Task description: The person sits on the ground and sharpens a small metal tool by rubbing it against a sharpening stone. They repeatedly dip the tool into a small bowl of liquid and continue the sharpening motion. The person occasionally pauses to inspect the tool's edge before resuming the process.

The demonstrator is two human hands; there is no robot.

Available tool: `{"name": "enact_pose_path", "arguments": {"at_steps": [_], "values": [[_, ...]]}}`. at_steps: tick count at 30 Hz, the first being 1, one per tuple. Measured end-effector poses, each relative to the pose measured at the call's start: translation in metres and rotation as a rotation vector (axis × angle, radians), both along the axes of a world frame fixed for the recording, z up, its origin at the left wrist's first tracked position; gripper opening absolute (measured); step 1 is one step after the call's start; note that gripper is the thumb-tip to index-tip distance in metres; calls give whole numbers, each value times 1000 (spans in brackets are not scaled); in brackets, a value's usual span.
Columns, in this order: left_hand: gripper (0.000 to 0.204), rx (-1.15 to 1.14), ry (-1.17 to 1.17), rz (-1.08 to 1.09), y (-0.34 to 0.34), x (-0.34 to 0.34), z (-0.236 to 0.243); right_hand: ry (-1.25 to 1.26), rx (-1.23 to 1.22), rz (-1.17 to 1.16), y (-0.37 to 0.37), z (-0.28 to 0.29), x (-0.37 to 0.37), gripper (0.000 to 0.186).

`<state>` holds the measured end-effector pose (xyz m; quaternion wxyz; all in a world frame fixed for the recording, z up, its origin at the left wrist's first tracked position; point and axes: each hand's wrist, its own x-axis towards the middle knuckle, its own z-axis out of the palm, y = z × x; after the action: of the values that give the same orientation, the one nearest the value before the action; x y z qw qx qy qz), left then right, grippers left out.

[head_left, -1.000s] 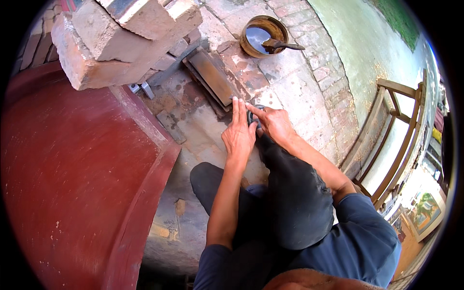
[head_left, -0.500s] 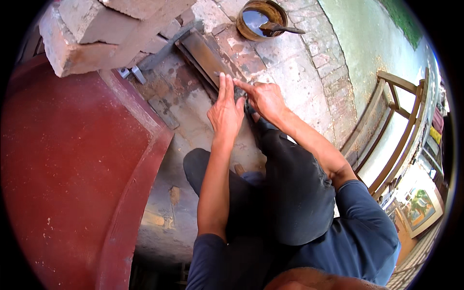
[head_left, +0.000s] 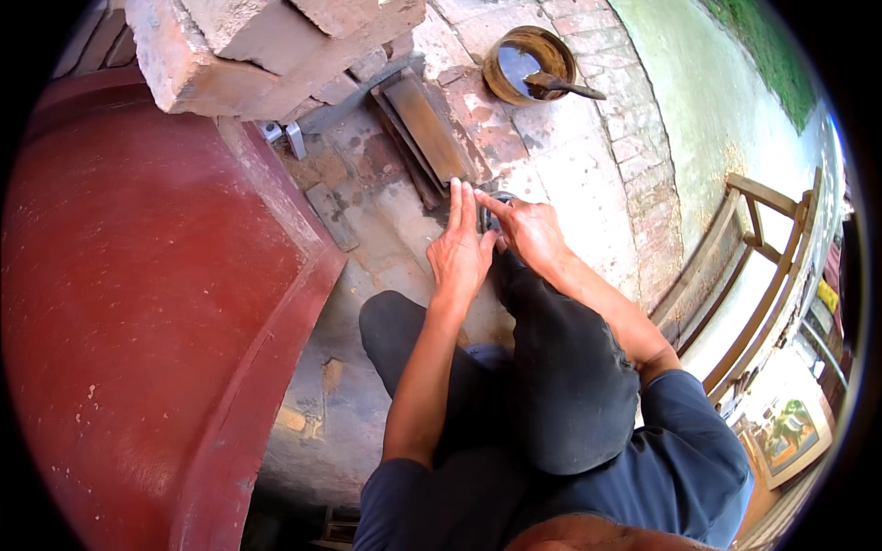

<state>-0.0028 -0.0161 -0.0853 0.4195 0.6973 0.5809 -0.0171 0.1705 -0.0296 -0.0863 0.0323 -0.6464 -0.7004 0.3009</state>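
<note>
We viewed a paved brick floor (head_left: 583,165) from above. We saw the left hand (head_left: 459,257) with two fingers straight and close together, their tips at the near end of a brown block (head_left: 424,129). We saw the right hand (head_left: 533,231) just beside it, forefinger stretched toward those tips, the other fingers curled by a dark item (head_left: 484,220); we could not tell whether either hand had hold of anything. The block lay on the floor, ahead of both hands. Beyond it we noted a pot (head_left: 544,42) of liquid with a stick (head_left: 571,88) across its rim, stacked bricks (head_left: 276,55) and a red panel (head_left: 165,303) at left, and a wooden frame (head_left: 763,194) at right.
</note>
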Motion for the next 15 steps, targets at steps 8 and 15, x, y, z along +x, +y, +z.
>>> {"name": "enact_pose_path", "arguments": {"at_steps": [8, 15], "values": [[93, 100, -54, 35, 20, -5, -14, 23, 46, -37, 23, 2, -5, 65], [91, 107, -45, 33, 50, 7, -4, -60, 145, -41, 46, 2, -3, 62]]}}
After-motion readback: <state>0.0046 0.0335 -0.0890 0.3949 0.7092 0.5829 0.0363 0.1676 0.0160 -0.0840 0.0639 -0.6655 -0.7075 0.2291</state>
